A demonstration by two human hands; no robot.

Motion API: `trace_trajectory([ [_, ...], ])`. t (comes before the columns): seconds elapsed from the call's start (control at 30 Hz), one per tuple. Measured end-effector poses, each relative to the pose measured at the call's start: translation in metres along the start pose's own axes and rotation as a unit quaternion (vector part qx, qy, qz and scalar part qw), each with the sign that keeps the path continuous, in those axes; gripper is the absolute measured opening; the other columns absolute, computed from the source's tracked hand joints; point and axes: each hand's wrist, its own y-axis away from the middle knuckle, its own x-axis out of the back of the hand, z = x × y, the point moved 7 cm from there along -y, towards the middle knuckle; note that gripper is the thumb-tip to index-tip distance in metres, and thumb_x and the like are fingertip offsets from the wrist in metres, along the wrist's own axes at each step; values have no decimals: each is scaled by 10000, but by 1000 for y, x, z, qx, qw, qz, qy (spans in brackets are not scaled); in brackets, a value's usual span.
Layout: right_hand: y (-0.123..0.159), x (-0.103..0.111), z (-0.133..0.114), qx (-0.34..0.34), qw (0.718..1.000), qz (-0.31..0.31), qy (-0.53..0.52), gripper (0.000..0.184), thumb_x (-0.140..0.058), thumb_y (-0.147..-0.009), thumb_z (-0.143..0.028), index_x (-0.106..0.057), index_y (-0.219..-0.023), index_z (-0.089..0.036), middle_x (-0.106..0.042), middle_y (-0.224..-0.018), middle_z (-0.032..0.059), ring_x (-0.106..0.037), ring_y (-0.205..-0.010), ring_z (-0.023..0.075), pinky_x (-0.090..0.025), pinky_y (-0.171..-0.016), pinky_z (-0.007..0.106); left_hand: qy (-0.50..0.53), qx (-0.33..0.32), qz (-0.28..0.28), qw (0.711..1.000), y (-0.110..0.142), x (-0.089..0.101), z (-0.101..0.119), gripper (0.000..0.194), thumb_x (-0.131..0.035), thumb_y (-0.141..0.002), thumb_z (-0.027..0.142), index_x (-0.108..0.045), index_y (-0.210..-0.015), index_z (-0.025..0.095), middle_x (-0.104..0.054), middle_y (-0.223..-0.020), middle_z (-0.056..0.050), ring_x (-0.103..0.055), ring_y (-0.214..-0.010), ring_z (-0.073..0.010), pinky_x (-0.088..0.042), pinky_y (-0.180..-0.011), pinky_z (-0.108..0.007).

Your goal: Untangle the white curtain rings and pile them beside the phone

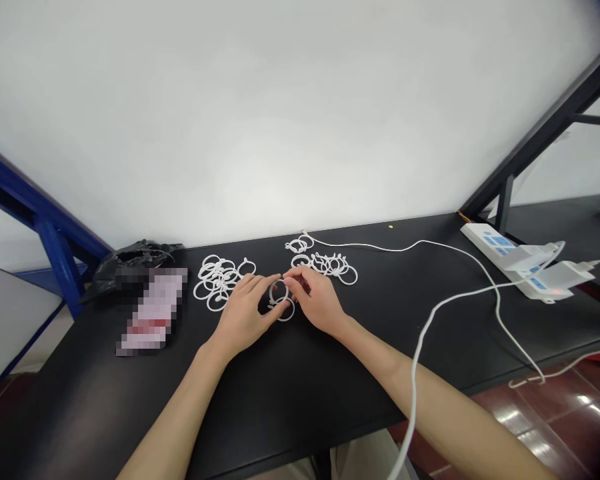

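Both hands meet at the middle of the black table. A white plastic ring stands between the thumb and fingers of my left hand, which is closed on it. A second white ring sits just below, by the left thumb; whether the two are linked, I cannot tell. My right hand pinches at the upper edge of the first ring with thumb and forefinger. Several loose white rings lie in a pile left of my left hand. Another group of rings lies beyond my right hand.
On the left are a black plastic bag and a blurred pink packet. A white power strip with plugs lies at right. A white cable loops over the table and across my right forearm. A white wall rises behind.
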Motion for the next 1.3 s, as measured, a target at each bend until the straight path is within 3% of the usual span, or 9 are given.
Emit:
trace_trajectory([
  [0.07, 0, -2, -2, 7, 1000, -12, -7, 150, -556, -951, -332, -651, -982, -219, -701, -867, 2, -611, -686, 119, -472, -664, 248, 0, -5, 5, 1000, 0, 1, 1, 389, -558, -931, 442, -585, -1243, 209, -660, -979, -57, -551, -969, -244, -454, -938, -444],
  [0.37, -1, -1, -3, 18, 1000, -4, 4, 170, -568, -939, -232, -650, -792, -215, -684, -774, -20, -604, -658, 112, -466, -684, 247, 8, -18, 0, 1000, 1, -2, 2, 352, -568, -923, 443, -613, -1196, 226, -683, -1020, -62, -556, -1007, -256, -463, -924, -437],
  [0.53, 0, -2, 2, -3, 1000, -9, -7, 129, -570, -947, -320, -655, -987, -231, -697, -849, -8, -624, -712, 124, -485, -706, 257, -11, -18, 27, 999, 0, 2, 0, 367, -557, -933, 448, -597, -1229, 235, -666, -1001, -59, -554, -971, -246, -478, -881, -407],
  [0.63, 0, -3, 6, -15, 999, -13, 29, 233, -542, -961, -363, -607, -1128, -215, -687, -890, 15, -626, -750, 134, -494, -725, 275, -63, 12, 93, 994, -2, 14, -15, 389, -557, -929, 439, -585, -1262, 240, -662, -1050, -75, -557, -1028, -272, -458, -935, -428],
  [0.7, 1, -7, 6, -15, 997, -33, 72, 231, -546, -958, -362, -607, -1115, -204, -676, -921, 29, -622, -781, 141, -496, -744, 287, -118, 59, 134, 982, -2, 24, -33, 441, -550, -924, 432, -565, -1307, 215, -662, -1116, -108, -538, -1093, -314, -431, -976, -465],
  [0.8, 2, -14, 5, -2, 990, -73, 123, 182, -575, -945, -335, -631, -1043, -193, -661, -977, 49, -618, -869, 160, -497, -801, 308, -179, 138, 141, 964, -1, 31, -60, 533, -524, -921, 416, -527, -1363, 119, -641, -1225, -182, -493, -1151, -387, -409, -971, -528],
  [0.93, 5, -21, 2, 28, 981, -106, 160, 130, -587, -944, -299, -650, -980, -191, -655, -989, 62, -602, -955, 188, -487, -878, 347, -187, 169, 127, 959, 2, 31, -78, 542, -487, -927, 400, -510, -1384, 110, -631, -1268, -202, -457, -1192, -414, -396, -956, -560],
  [1.17, 8, -25, 3, 69, 968, -125, 208, 212, -649, -904, -354, -656, -1047, -197, -641, -1040, 78, -595, -1018, 230, -450, -1002, 429, -195, 125, 152, 961, 2, 31, -60, 459, -490, -934, 379, -550, -1336, 166, -641, -1241, -166, -477, -1176, -384, -399, -959, -538],
  [1.3, 7, -26, 6, 59, 956, -130, 256, 79, -625, -916, -248, -661, -952, -187, -634, -980, 77, -598, -969, 223, -491, -887, 375, -135, 30, 138, 981, -1, 21, -27, 354, -500, -951, 336, -604, -1248, 174, -677, -1154, -128, -514, -1125, -319, -411, -1007, -486],
])
